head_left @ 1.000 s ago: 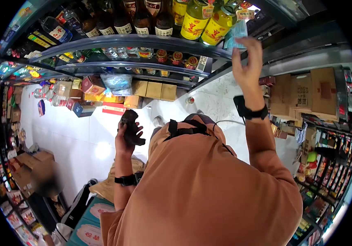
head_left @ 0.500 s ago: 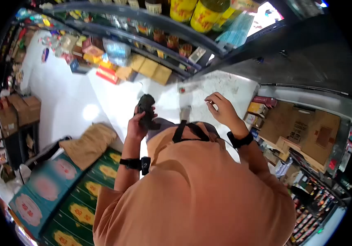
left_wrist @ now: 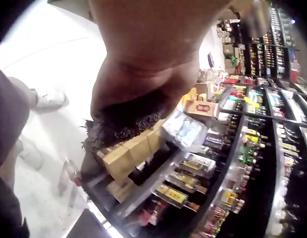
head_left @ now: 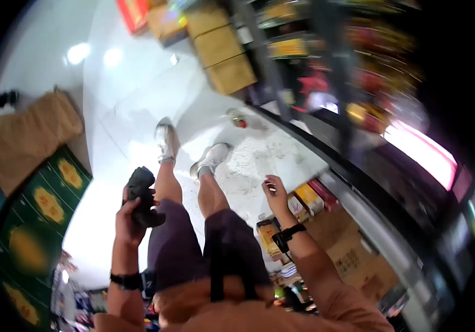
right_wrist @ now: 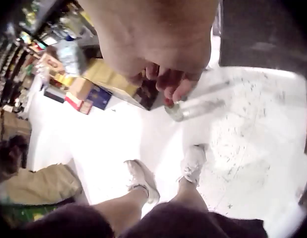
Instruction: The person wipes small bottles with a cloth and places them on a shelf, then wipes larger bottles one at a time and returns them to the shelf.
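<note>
My left hand [head_left: 129,221] grips a dark, crumpled shaggy cloth [head_left: 141,193] in front of my left thigh. In the left wrist view, the frayed edge of the cloth [left_wrist: 123,121] hangs below the hand. My right hand [head_left: 275,195] hovers over the floor to the right of my legs, holding nothing. Its fingers [right_wrist: 169,82] hang loosely curled in the right wrist view. A clear container with a red part [head_left: 237,118] rests on the white floor beyond my shoes, nearest to neither hand.
Cardboard boxes [head_left: 219,50] line the foot of the dark shelf rack [head_left: 354,213], which runs along the right. Green cartons [head_left: 46,199] with a brown cloth-like sheet [head_left: 32,135] stand on the left. A large opened carton [head_left: 342,243] sits near my right forearm. White shoes [head_left: 165,141] stand on the floor.
My right hand has come down from the upper bottle shelf to beside my legs. The head view has swung right and down. My left hand keeps hold of the cloth.
</note>
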A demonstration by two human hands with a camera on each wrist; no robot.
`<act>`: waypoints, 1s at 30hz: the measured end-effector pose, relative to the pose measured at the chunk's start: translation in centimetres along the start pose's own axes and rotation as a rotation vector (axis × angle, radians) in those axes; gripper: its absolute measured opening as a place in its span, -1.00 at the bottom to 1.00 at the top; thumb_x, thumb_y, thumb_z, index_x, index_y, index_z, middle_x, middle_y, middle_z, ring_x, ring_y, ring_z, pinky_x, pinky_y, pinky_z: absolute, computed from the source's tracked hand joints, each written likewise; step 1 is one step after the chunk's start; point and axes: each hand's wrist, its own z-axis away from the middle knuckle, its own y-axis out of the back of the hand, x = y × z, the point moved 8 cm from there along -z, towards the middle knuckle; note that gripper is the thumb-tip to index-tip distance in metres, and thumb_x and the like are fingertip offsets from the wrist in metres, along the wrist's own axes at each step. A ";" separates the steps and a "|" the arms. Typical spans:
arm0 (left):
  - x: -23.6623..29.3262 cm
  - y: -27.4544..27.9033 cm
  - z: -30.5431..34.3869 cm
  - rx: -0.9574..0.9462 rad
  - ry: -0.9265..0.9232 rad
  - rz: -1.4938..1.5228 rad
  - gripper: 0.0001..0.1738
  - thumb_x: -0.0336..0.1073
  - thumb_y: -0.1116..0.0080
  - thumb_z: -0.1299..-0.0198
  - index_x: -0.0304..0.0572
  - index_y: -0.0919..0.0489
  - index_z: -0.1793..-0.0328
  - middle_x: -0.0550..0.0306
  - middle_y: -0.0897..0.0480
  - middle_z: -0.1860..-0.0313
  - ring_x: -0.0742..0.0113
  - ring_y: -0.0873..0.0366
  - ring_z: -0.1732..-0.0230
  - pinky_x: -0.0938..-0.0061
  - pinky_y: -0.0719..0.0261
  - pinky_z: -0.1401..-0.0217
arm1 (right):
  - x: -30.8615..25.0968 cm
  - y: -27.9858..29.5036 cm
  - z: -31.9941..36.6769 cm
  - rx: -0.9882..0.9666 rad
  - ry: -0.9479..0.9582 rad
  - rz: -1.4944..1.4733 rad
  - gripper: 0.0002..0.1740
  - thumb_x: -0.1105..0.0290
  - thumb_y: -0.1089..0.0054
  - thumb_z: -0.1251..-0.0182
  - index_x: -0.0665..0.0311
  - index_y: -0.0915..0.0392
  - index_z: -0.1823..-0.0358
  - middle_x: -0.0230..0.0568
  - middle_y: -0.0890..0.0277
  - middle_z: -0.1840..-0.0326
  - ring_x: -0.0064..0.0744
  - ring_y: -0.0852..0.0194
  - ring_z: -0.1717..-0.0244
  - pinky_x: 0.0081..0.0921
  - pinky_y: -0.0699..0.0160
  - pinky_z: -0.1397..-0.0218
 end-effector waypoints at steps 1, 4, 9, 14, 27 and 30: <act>-1.0 2.0 -2.1 0.055 -0.002 -0.016 -0.37 -0.31 -0.04 -0.13 -0.01 -0.25 -0.40 -0.06 -0.52 -0.04 0.07 -0.57 0.12 0.28 -0.57 0.10 | 5.0 -1.9 -4.9 0.028 0.116 -0.027 -0.57 0.47 -0.30 -0.27 0.26 -0.38 -0.14 -0.21 -0.44 -0.06 -0.40 -0.45 -0.04 -0.52 -0.56 0.06; -4.6 9.5 -7.7 0.200 0.020 -0.012 -0.39 -0.28 -0.04 -0.14 -0.10 -0.27 -0.38 -0.09 -0.53 -0.03 0.07 -0.58 0.12 0.26 -0.59 0.11 | 13.1 -7.8 -15.2 0.096 0.106 0.099 -0.21 0.46 -0.45 -0.12 0.29 -0.17 -0.33 -0.08 -0.21 -0.30 -0.25 -0.25 -0.27 -0.32 -0.44 -0.25; -9.2 17.5 -13.0 0.317 0.153 -0.025 -0.41 -0.26 -0.10 -0.17 -0.14 -0.32 -0.35 -0.08 -0.56 0.00 0.13 -0.59 0.14 0.30 -0.61 0.14 | 10.7 -14.2 -25.8 0.259 0.180 0.011 -0.10 0.30 -0.47 -0.14 0.36 -0.09 -0.41 -0.03 -0.21 -0.34 -0.17 -0.22 -0.33 -0.30 -0.28 -0.35; -12.5 18.0 -16.2 0.345 0.222 -0.065 -0.36 -0.22 -0.12 -0.13 -0.16 -0.29 -0.37 -0.11 -0.55 0.02 0.13 -0.61 0.16 0.35 -0.68 0.21 | 12.2 -14.3 -32.1 0.352 0.324 -0.473 -0.21 0.33 -0.48 -0.14 0.30 -0.22 -0.35 -0.09 -0.32 -0.24 -0.31 -0.32 -0.18 -0.42 -0.34 -0.29; -8.3 15.0 -13.6 0.252 0.181 -0.106 -0.33 -0.30 -0.07 -0.09 -0.10 -0.25 -0.40 -0.17 -0.54 -0.02 0.03 -0.61 0.12 0.28 -0.66 0.14 | 5.9 -12.5 -26.5 0.177 0.207 -0.737 -0.55 0.28 -0.14 -0.36 0.35 -0.41 -0.20 -0.13 -0.47 -0.15 -0.31 -0.41 -0.16 -0.34 -0.41 -0.23; -5.3 10.8 -11.0 0.156 0.145 -0.117 -0.30 -0.27 -0.08 -0.12 -0.06 -0.20 -0.44 -0.18 -0.50 -0.07 -0.07 -0.59 0.00 0.16 -0.66 0.03 | 2.1 -10.3 -19.7 -0.060 0.170 -0.777 -0.48 0.18 -0.01 -0.40 0.31 -0.34 -0.29 0.00 -0.39 -0.28 -0.18 -0.36 -0.29 -0.18 -0.34 -0.34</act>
